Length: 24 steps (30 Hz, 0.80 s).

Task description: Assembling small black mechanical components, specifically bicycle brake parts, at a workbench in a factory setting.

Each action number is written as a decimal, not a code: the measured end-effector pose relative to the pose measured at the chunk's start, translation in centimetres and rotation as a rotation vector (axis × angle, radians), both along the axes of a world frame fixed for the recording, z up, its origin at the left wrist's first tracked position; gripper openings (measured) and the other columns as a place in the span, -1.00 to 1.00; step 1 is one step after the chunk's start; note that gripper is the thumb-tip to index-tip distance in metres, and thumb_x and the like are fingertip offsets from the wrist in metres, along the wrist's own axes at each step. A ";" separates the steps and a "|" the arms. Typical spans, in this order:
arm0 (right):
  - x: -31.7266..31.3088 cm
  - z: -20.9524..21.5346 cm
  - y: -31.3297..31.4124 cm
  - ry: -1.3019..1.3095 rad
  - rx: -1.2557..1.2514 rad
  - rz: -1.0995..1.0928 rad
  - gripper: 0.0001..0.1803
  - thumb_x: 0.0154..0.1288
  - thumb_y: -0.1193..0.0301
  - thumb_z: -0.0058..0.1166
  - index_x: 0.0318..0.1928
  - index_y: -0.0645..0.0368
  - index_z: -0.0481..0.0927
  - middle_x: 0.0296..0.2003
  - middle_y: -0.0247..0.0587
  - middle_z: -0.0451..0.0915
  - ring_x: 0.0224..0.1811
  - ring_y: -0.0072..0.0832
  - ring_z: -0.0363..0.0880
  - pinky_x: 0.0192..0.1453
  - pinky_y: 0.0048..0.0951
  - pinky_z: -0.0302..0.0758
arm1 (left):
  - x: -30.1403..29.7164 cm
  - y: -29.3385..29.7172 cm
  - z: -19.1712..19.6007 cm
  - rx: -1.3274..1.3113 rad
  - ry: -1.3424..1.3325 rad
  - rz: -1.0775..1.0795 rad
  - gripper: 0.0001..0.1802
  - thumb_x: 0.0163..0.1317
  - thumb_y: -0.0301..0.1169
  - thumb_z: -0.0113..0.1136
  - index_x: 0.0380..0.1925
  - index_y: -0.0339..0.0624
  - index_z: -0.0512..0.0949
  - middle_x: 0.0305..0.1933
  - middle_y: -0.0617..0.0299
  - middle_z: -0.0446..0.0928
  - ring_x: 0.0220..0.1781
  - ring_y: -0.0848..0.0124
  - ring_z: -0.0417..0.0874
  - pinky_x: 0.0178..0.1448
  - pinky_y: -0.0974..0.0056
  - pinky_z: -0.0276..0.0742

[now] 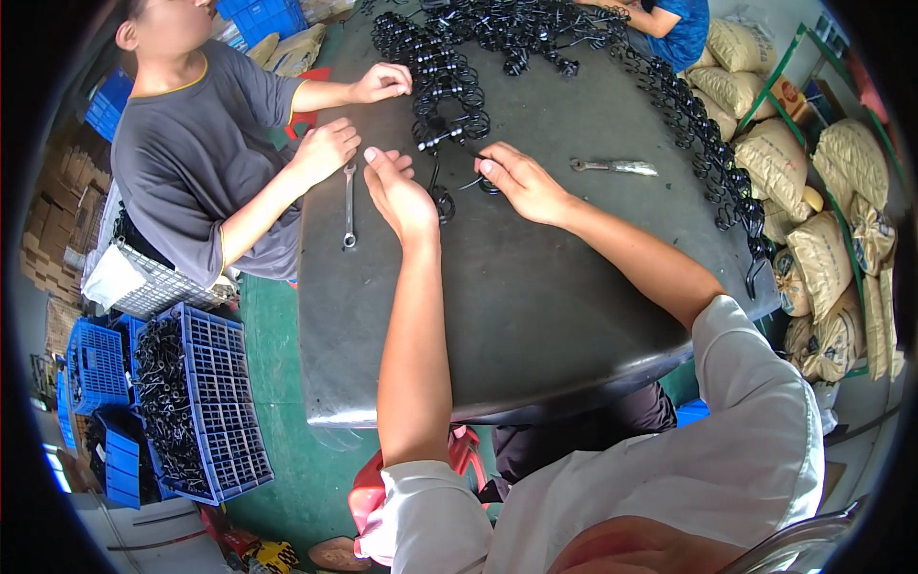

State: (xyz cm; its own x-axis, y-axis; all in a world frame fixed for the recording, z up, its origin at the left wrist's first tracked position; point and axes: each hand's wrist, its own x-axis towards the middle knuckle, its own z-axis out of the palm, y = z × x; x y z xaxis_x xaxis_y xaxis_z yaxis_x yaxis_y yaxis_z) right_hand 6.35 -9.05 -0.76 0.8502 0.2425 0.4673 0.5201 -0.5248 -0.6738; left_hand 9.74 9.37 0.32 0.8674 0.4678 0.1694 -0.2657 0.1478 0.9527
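A: Checking the black wire spring part (442,196) first. Lying on the table between both hands, at the near end of the spring pile (449,77). Judged light, stiff, springy, prone to snagging on neighbours; best taken by a straight leg, not the coil.

B: Hands?

A: Left hand (397,196) just beside the part, fingers loosely curled, nothing clearly held. Right hand (524,184) with fingertips narrowed onto a wire end; firm grip or mere touch, cannot tell.

B: Surface and room?

A: Dark, smooth, slightly glossy table (535,306); wrench (350,206) left, another tool (614,166) right. Co-worker (206,143) seated at left. Blue crates (206,402) of parts below, filled sacks (832,220) stacked right.
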 end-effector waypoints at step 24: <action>-0.4 0.0 -4.2 0.385 -0.047 -0.095 -0.69 0.44 0.20 0.26 -0.24 0.23 0.64 -0.29 -0.15 0.63 -0.30 -0.32 0.61 -0.19 -0.24 0.53 | -3.3 -3.4 -1.2 0.503 -0.053 -0.343 -0.63 0.41 -0.22 0.30 -0.42 -0.34 0.61 -0.56 0.10 0.60 -0.49 0.34 0.59 -0.30 0.16 0.50</action>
